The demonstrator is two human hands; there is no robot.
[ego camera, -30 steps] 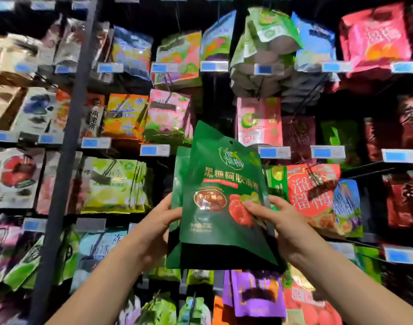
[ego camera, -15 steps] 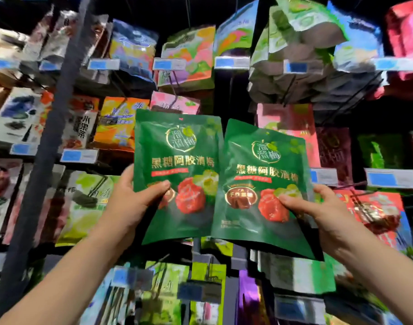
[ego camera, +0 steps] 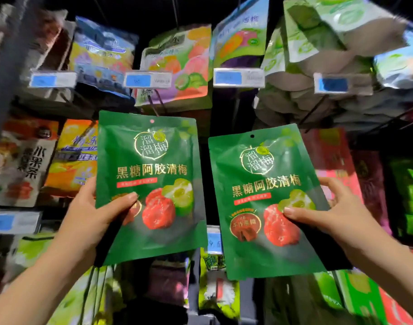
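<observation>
Two matching green snack pouches with gold lettering and red and green fruit pictures are held up side by side before a shop rack. My left hand (ego camera: pixel 93 214) pinches the left green pouch (ego camera: pixel 151 160) at its lower left edge, thumb on the front. My right hand (ego camera: pixel 327 214) pinches the right green pouch (ego camera: pixel 264 174) at its right edge, thumb across the front. A narrow gap separates the pouches, and the right one hangs slightly lower and tilted.
Behind hang several rows of coloured snack bags on pegs, such as an orange bag (ego camera: pixel 76 158) at left and a pastel fruit bag (ego camera: pixel 177 64) above. White-and-blue price tags (ego camera: pixel 238 77) line the peg ends. A dark upright post (ego camera: pixel 4 73) stands at far left.
The pouches were stacked together one second ago; my hands have since pulled them apart, and now they are spread wider and look closer in the view.
</observation>
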